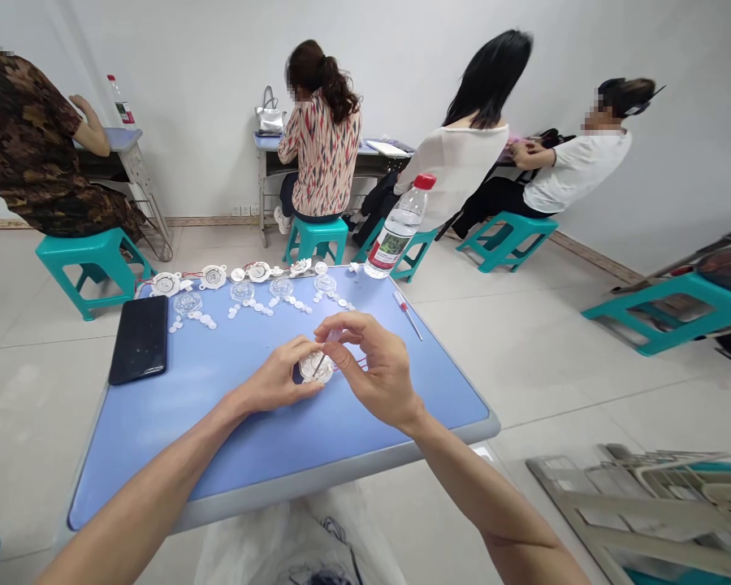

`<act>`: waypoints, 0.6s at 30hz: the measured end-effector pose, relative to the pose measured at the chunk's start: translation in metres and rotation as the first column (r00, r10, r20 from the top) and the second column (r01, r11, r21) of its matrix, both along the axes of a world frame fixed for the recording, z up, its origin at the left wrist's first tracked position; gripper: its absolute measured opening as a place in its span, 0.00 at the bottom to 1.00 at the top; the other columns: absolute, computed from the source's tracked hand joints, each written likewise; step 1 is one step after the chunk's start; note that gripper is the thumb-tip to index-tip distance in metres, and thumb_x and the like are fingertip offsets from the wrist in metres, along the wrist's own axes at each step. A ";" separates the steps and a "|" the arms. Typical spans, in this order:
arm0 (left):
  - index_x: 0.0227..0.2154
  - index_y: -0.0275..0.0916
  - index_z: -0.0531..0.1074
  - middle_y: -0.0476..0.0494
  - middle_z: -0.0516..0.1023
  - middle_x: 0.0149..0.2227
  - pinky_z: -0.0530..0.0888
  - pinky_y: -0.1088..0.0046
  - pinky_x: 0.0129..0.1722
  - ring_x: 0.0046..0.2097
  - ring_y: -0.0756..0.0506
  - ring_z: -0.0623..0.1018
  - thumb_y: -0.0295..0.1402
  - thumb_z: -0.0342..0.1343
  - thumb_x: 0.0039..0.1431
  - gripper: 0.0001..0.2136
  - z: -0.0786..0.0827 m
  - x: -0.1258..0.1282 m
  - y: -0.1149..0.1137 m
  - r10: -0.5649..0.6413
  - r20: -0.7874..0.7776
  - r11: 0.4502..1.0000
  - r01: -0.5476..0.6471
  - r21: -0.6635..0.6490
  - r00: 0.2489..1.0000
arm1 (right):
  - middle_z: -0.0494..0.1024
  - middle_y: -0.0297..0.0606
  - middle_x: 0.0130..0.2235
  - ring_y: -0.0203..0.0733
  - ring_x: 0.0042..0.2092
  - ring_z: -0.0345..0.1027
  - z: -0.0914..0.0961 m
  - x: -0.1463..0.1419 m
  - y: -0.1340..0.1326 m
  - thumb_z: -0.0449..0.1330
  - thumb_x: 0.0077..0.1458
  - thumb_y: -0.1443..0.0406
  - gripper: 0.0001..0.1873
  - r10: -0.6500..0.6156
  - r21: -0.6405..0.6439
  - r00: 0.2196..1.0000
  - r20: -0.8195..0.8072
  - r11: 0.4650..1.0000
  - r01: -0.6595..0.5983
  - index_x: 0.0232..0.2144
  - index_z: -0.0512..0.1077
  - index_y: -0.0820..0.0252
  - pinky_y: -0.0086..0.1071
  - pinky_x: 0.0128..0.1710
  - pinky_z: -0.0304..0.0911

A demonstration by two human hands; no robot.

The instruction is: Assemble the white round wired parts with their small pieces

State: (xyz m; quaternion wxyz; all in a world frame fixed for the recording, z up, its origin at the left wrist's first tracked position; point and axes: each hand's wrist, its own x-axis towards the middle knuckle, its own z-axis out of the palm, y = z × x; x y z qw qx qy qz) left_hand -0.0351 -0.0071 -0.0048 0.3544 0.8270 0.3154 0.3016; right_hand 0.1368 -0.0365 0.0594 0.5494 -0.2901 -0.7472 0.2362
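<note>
In the middle of the blue table [231, 431], my left hand [286, 374] grips a round white plastic part [315, 367] by its side. Red wires come out of that part on the right. Above it, my right hand [371, 366] pinches the clear handle of a small screwdriver [320, 363], whose thin shaft points down onto the part's face. Whether the tip sits in a screw is too small to tell. A second screwdriver [408, 314] with a red band lies on the table to the right of my right hand.
Along the far edge are round white parts with red wires [213, 277] and clear round pieces [281, 288] with small white discs. A black phone [139, 340] lies at left; a water bottle [395, 231] stands at the far right corner. Several people sit on green stools [317, 236] beyond.
</note>
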 end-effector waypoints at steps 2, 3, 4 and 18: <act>0.48 0.39 0.69 0.44 0.72 0.43 0.71 0.66 0.45 0.43 0.45 0.72 0.32 0.60 0.54 0.17 0.001 0.001 -0.001 0.006 0.000 1.000 -0.006 -0.011 1.000 | 0.73 0.37 0.39 0.38 0.39 0.69 0.000 -0.002 0.001 0.58 0.59 0.71 0.10 -0.020 0.019 1.000 0.004 1.000 0.020 0.43 0.69 0.54 0.34 0.34 0.71; 0.49 0.39 0.69 0.44 0.72 0.43 0.71 0.66 0.45 0.43 0.45 0.72 0.32 0.60 0.54 0.18 0.001 0.001 -0.001 0.009 0.000 1.000 -0.009 -0.015 1.000 | 0.72 0.37 0.38 0.38 0.38 0.68 0.000 -0.003 0.001 0.58 0.59 0.71 0.10 -0.033 0.032 0.999 -0.001 0.999 0.033 0.43 0.69 0.54 0.34 0.33 0.70; 0.50 0.39 0.68 0.44 0.72 0.43 0.71 0.66 0.45 0.43 0.44 0.72 0.32 0.60 0.54 0.19 0.000 0.001 -0.001 0.013 0.001 1.000 -0.013 -0.017 1.000 | 0.71 0.36 0.38 0.37 0.37 0.66 -0.001 -0.004 0.001 0.59 0.59 0.71 0.10 -0.047 0.045 0.999 -0.008 0.998 0.048 0.42 0.70 0.54 0.33 0.33 0.70; 0.44 0.38 0.70 0.44 0.72 0.42 0.72 0.66 0.44 0.43 0.44 0.72 0.31 0.59 0.54 0.14 0.001 0.001 -0.001 0.015 0.015 1.000 -0.015 -0.011 1.000 | 0.72 0.36 0.36 0.36 0.33 0.67 0.002 -0.008 -0.004 0.58 0.59 0.72 0.10 -0.127 0.187 0.991 0.041 0.975 0.117 0.42 0.71 0.55 0.33 0.30 0.69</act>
